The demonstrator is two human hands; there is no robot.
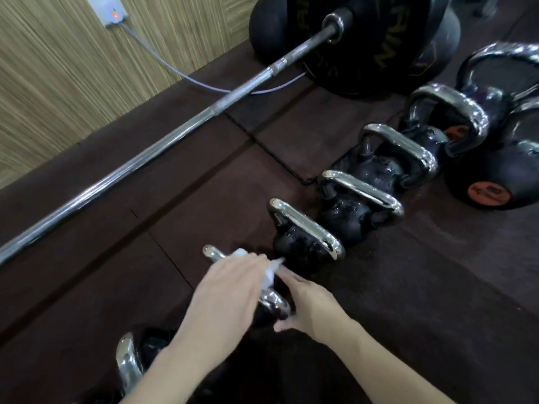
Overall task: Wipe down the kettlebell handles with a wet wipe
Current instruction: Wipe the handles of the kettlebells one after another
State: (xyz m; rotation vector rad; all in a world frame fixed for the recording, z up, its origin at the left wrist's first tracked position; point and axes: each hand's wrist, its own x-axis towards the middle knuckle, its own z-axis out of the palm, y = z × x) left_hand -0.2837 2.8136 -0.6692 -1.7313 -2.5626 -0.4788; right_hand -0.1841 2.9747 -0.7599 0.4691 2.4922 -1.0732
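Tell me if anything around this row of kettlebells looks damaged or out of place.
Two things stand out. The floor mat has a gap at its seam beside the kettlebells, where the tiles have parted. A grey cable from the wall box trails loose under the barbell.

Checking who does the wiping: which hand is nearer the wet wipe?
Left. The left hand lies over the wet wipe on the chrome handle; the right hand is beside it, steadying the kettlebell.

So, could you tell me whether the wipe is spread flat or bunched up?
Bunched up: the wipe shows as a crumpled white wad under the left hand, against the kettlebell handle.
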